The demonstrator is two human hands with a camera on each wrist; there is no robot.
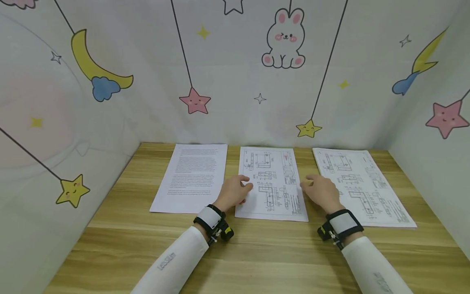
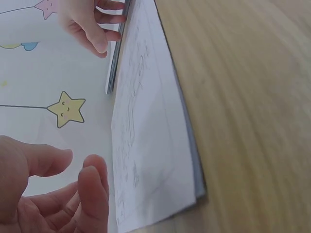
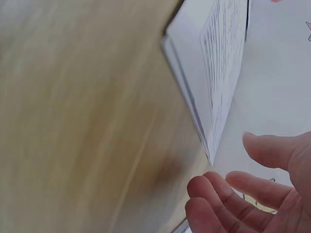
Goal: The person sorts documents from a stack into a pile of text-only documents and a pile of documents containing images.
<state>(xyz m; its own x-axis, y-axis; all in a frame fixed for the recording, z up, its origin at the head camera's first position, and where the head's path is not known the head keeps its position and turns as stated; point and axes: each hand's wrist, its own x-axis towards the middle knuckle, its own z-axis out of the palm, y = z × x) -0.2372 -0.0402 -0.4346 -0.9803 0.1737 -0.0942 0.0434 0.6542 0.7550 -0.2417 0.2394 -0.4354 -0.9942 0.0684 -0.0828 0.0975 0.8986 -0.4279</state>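
A stack of paper sheets with technical drawings [image 1: 269, 179] lies in the middle, its sheet edges showing in both wrist views. My left hand [image 1: 232, 191] hovers by its left edge, thumb and fingers loosely bent and apart with nothing between them. Beyond its right edge is my right hand [image 1: 323, 192], fingers relaxed and slightly curved, also holding nothing. That hand overlaps the left side of a second drawing stack [image 1: 371, 188] in the head view. In the right wrist view, the fingertips [image 3: 201, 211] are close to a corner of the middle stack [image 3: 214, 63].
A stack of printed text pages [image 1: 194, 171] lies to the left on the wooden table [image 1: 264, 253]. White fabric walls [image 1: 235, 118] with cartoon stars, moons and a rabbit enclose the table at the back and sides. Both wrists wear strapped cameras [image 1: 225, 232].
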